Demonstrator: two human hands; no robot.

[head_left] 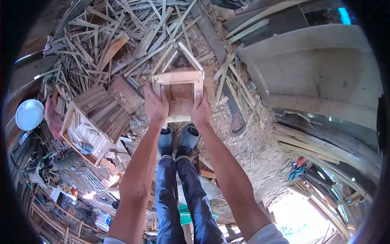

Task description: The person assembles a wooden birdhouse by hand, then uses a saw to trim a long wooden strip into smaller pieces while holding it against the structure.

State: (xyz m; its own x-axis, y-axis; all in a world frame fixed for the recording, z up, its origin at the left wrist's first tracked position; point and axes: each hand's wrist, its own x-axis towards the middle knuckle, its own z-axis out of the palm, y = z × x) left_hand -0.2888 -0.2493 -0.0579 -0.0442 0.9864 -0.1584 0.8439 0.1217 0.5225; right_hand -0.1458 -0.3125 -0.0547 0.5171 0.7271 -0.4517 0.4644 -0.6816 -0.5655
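Both of my hands grip a small wooden frame (pixel 178 76), held above the ground just beyond my feet. It has a rectangular opening, and thin slats stick out from its far side. My left hand (pixel 157 105) is closed around the left side piece, thumb on the near face. On the right side piece, my right hand (pixel 202 109) holds on in the same way; the fingers of both hands are partly hidden behind the wood. A slatted wooden box (pixel 101 112) lies to the left of my left hand. What looks like a handsaw (pixel 237 123) rests on the ground at right.
A heap of wood offcuts (pixel 142 38) covers the ground ahead. A large panel (pixel 308 65) leans at the right, above stacked boards (pixel 317 144). A white basin (pixel 29 115) stands far left. Near my legs is a green tub (pixel 185 215). Sawdust covers the floor.
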